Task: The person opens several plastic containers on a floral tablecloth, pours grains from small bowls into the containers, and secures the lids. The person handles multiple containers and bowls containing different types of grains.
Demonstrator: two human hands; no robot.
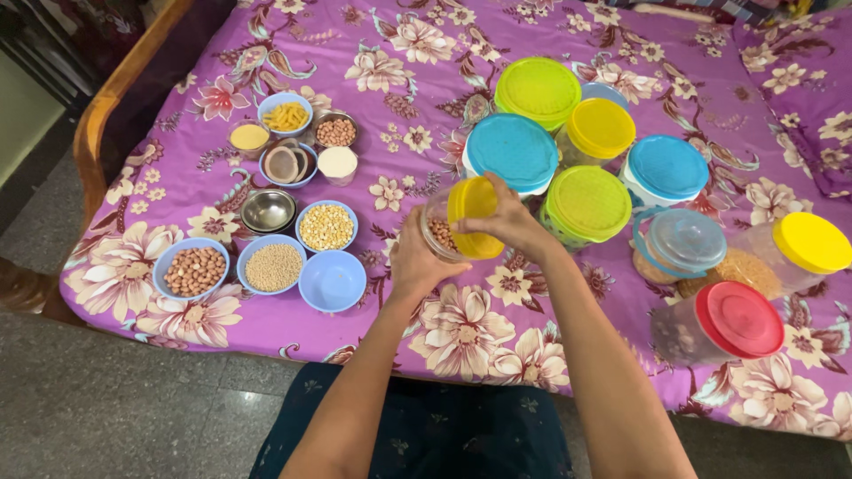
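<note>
My left hand (pixel 415 257) grips a clear plastic jar (pixel 437 227) holding brown nuts, tilted on its side above the purple flowered bedsheet (pixel 417 80). My right hand (pixel 506 222) is closed on the jar's yellow lid (pixel 469 209) at the jar's mouth. To the left lie small bowls: peanuts (pixel 194 270), tiny tan grains (pixel 272 265), yellow split lentils (pixel 326 226), an empty blue bowl (pixel 333 280) and an empty steel bowl (pixel 267 210).
Several lidded containers stand on the right: blue lids (pixel 513 151) (pixel 667 167), green lids (pixel 538 89) (pixel 587 202), yellow lids (pixel 601 127) (pixel 811 241), a red lid (pixel 738 318) and a clear lid (pixel 685 239). More small bowls (pixel 286 115) sit further back. A wooden bed rail (pixel 111 98) runs along the left.
</note>
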